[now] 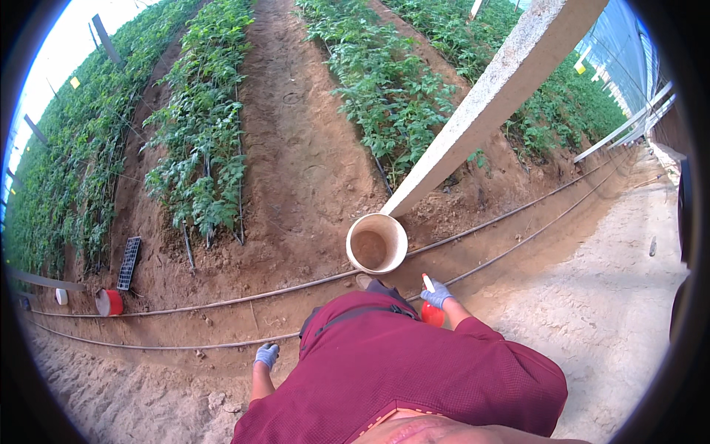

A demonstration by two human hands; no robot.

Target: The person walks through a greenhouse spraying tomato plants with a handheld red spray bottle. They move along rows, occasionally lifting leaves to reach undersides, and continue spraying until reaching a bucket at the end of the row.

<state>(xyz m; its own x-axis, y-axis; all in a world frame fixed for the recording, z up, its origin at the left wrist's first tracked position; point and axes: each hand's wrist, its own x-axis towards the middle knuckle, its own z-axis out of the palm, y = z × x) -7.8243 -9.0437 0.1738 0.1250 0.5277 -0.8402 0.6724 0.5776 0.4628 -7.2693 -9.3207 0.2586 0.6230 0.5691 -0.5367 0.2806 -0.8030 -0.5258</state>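
Note:
My right hand (436,294), in a grey-blue glove, grips a spray bottle by its white and red trigger head (427,282). The bottle's red body (432,314) hangs below the hand, partly hidden by my sleeve. My left hand (267,354), in a similar glove, hangs low at my left side over the soil; its fingers are partly curled and I see nothing in them. In front of my feet a white round bucket (400,244) stands open-topped at the base of a pale concrete post (471,122).
Two hoses (222,304) run across the ground before me. Rows of leafy green plants (205,133) flank a soil path (294,139). At the left lie a black seedling tray (129,263), a red container (113,303) and a white container (61,297). A pale raised surface (599,294) extends at right.

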